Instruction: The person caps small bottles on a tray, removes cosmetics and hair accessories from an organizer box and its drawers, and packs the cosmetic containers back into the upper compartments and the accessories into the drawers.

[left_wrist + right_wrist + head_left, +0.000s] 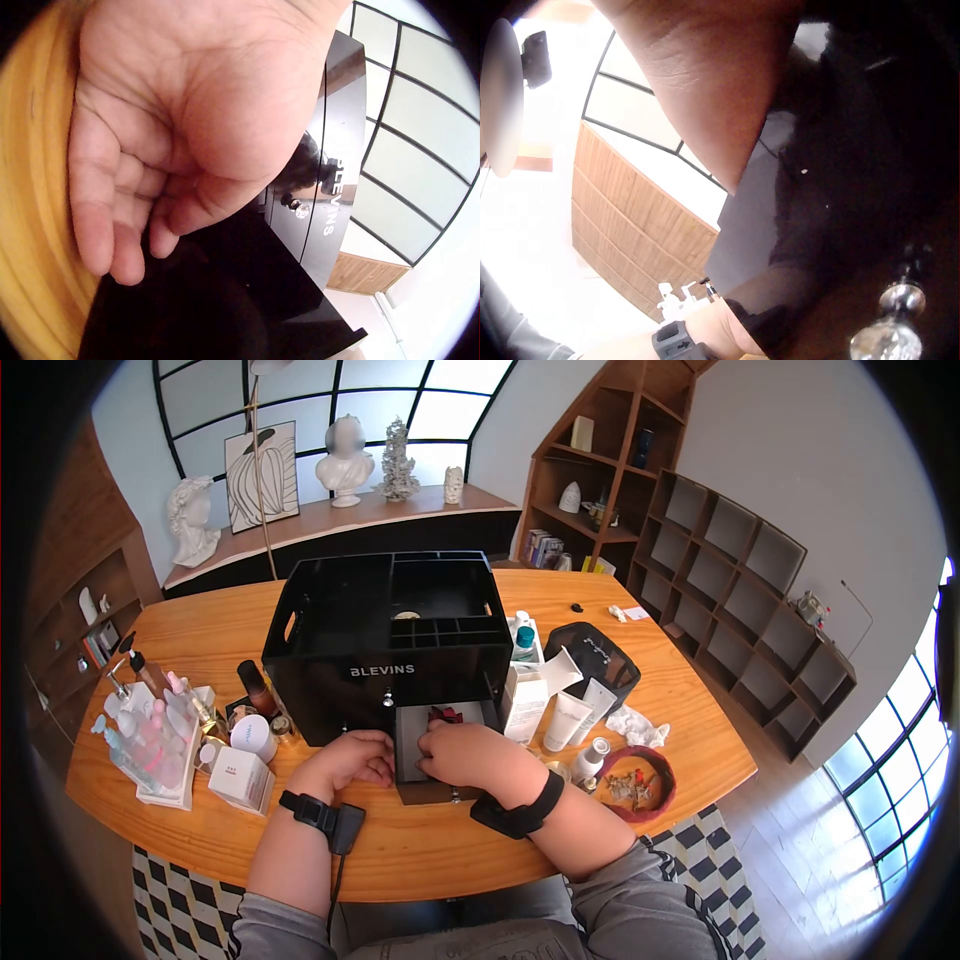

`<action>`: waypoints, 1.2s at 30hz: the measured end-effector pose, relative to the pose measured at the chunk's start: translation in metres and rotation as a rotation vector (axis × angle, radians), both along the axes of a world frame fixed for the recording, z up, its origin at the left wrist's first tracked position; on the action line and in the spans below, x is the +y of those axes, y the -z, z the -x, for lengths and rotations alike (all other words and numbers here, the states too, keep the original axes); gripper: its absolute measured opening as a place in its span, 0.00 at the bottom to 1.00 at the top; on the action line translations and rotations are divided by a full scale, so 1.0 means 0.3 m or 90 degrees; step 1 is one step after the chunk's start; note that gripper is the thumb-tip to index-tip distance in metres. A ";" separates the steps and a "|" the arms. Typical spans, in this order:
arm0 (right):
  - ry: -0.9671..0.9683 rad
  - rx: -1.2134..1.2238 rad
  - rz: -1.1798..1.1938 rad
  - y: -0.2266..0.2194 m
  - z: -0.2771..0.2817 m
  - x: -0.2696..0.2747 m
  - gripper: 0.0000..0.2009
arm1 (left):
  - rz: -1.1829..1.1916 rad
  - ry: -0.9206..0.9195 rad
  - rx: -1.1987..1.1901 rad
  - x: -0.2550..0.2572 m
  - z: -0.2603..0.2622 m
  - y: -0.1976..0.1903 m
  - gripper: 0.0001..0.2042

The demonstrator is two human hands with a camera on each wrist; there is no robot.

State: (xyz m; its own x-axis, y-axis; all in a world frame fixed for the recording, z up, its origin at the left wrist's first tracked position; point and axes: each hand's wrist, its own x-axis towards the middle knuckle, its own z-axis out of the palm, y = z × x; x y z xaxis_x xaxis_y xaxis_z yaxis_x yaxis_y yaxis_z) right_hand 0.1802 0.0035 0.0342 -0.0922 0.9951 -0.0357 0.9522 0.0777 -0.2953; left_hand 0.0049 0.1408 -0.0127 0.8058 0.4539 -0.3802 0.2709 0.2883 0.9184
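Note:
A black organizer box marked BLEVINS stands on the wooden table with its lower right drawer pulled out. My right hand reaches over the drawer front, its fingers down inside the grey-lined drawer. Just past the knuckles lies a small dark red item. In the right wrist view the fingers are out of sight, and I cannot tell whether they hold anything. Beside the drawer's left side is my left hand, palm showing in the left wrist view, its fingers loosely bent with nothing in them.
At left are a white rack of bottles, a white box and several jars. Right of the organizer stand cosmetic tubes, a black mesh basket, crumpled tissue and a round red-rimmed tray holding small jewelry-like pieces.

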 end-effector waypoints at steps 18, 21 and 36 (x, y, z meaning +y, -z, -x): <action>0.063 0.311 -0.309 -0.218 -0.047 -0.267 0.06 | -0.010 0.018 0.005 0.003 -0.007 -0.005 0.06; 0.137 0.387 -0.428 -0.222 -0.100 -0.389 0.05 | -0.011 0.022 0.006 0.004 -0.005 0.001 0.06; 0.568 0.065 -0.064 -0.077 -0.497 -0.589 0.21 | -0.032 0.022 0.011 0.006 -0.007 0.004 0.06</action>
State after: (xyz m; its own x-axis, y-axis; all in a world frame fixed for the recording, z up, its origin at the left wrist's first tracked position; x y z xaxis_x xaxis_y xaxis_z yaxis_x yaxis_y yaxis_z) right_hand 0.3291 -0.1731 0.0574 0.7176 0.6961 0.0215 0.6402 -0.6471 -0.4140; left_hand 0.0071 0.1426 -0.0139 0.8146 0.4453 -0.3718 0.2960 0.2321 0.9265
